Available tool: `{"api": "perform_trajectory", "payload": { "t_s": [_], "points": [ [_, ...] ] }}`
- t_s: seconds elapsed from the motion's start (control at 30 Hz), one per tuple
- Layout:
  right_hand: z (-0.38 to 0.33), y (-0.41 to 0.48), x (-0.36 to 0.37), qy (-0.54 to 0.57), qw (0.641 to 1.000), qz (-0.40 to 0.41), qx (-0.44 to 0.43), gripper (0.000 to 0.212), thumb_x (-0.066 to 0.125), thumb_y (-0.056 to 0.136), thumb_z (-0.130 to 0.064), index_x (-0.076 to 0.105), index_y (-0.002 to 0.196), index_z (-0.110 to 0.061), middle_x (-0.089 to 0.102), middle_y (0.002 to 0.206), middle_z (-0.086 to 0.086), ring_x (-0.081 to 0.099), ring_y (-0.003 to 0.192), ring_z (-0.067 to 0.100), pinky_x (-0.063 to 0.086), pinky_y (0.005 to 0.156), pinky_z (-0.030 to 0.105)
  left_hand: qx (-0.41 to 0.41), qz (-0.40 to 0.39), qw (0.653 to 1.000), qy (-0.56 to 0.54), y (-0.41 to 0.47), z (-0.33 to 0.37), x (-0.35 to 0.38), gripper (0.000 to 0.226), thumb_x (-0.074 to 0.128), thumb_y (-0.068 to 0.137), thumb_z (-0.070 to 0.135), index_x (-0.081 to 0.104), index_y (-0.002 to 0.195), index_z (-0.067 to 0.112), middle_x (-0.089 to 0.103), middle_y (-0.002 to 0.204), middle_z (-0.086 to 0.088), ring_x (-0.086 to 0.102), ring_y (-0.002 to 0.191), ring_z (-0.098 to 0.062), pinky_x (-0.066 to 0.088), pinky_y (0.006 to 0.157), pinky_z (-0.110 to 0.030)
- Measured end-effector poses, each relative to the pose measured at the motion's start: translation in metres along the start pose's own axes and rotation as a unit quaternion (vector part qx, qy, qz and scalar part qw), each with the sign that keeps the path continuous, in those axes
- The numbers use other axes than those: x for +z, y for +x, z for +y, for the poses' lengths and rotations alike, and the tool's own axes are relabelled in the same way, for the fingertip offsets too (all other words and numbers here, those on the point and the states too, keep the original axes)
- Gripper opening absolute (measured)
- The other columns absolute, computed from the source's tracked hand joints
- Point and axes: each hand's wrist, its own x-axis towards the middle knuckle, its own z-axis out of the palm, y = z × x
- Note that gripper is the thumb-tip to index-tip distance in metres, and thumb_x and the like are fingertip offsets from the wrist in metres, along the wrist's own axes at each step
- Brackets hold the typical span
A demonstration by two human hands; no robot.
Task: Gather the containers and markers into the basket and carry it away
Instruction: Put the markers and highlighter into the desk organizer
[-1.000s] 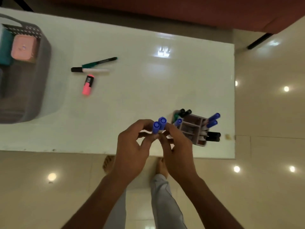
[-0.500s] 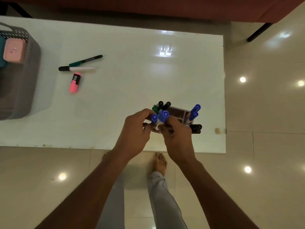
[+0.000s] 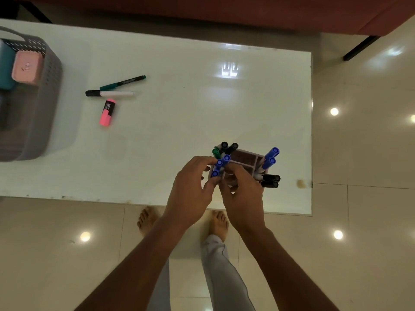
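A mauve divided marker holder (image 3: 246, 160) stands near the table's front right, with blue, black and green markers sticking out of it. My left hand (image 3: 193, 189) and my right hand (image 3: 243, 190) meet at its near left corner, fingers pinched around the blue markers (image 3: 221, 163) that stand in that compartment. A grey perforated basket (image 3: 48, 86) sits at the far left and holds a pink container (image 3: 27, 67) and a teal container (image 3: 5, 70). Loose on the table lie a green marker (image 3: 122, 82), a black-capped white marker (image 3: 110, 93) and a pink highlighter (image 3: 107, 112).
The white table (image 3: 179, 113) ends at a front edge just behind my hands and a right edge past the holder. Glossy tiled floor and my bare feet lie below. A dark red sofa edge runs along the top.
The blue markers in my fingers have come down from above the table edge into the holder's near left compartment. Both hands followed them forward.
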Motion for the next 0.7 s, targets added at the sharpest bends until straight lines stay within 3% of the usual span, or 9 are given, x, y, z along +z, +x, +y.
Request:
{"api": "perform_trajectory", "payload": {
  "t_s": [0.07,0.17,0.23,0.33,0.53,0.7],
  "points": [
    [0.0,0.002,0.001,0.001,1.0,-0.001,0.004,0.027,0.064,0.091,-0.021,0.06,0.117,-0.02,0.068,0.107,-0.006,0.064,0.089,0.005,0.051,0.074,0.015,0.003,-0.004,1.0,-0.01,0.001,-0.001,-0.001,0.03,0.07,0.087,0.024,0.063,0.116,0.018,0.064,0.112,0.008,0.062,0.093,-0.008,0.054,0.079,-0.02],
    [0.002,0.002,0.002,0.003,1.0,0.008,0.011,0.017,0.065,0.09,-0.024,0.061,0.106,-0.023,0.065,0.094,-0.013,0.063,0.082,0.002,0.054,0.072,0.02,0.007,-0.002,1.0,-0.001,0.001,-0.004,-0.003,0.023,0.067,0.089,0.026,0.063,0.111,0.02,0.058,0.104,0.017,0.061,0.088,-0.004,0.053,0.075,-0.018],
    [0.003,0.0,0.003,0.001,1.0,0.026,0.003,0.011,0.066,0.089,-0.022,0.059,0.096,-0.025,0.06,0.084,-0.017,0.061,0.075,0.0,0.055,0.067,0.023,-0.002,-0.003,1.0,0.003,0.0,-0.006,-0.003,0.026,0.067,0.089,0.029,0.062,0.113,0.02,0.057,0.105,0.018,0.061,0.09,-0.006,0.054,0.076,-0.02],
    [-0.005,0.0,-0.002,0.023,0.997,0.063,-0.026,0.011,0.068,0.087,-0.017,0.058,0.088,-0.021,0.059,0.077,-0.015,0.058,0.068,0.003,0.048,0.059,0.016,0.006,0.011,1.0,0.001,-0.003,-0.005,-0.006,0.034,0.063,0.089,0.039,0.06,0.117,0.02,0.058,0.108,0.017,0.059,0.091,-0.005,0.052,0.074,-0.017],
    [-0.075,0.024,0.002,0.078,0.99,0.052,-0.108,0.011,0.064,0.087,-0.014,0.056,0.085,-0.021,0.058,0.077,-0.012,0.056,0.068,0.007,0.048,0.06,0.019,0.075,0.16,0.984,-0.002,0.015,-0.005,-0.039,0.02,0.052,0.098,0.022,0.064,0.107,0.01,0.067,0.1,0.002,0.061,0.089,-0.006,0.052,0.076,-0.019],
    [-0.132,0.081,0.045,0.024,0.988,-0.038,-0.146,0.008,0.06,0.089,-0.02,0.059,0.097,-0.018,0.065,0.088,-0.006,0.062,0.074,0.012,0.054,0.069,0.032,0.04,0.255,0.966,0.004,0.051,-0.034,-0.087,0.018,0.049,0.1,0.017,0.064,0.101,0.01,0.066,0.094,0.004,0.06,0.084,-0.008,0.05,0.074,-0.019]
  ]
}}
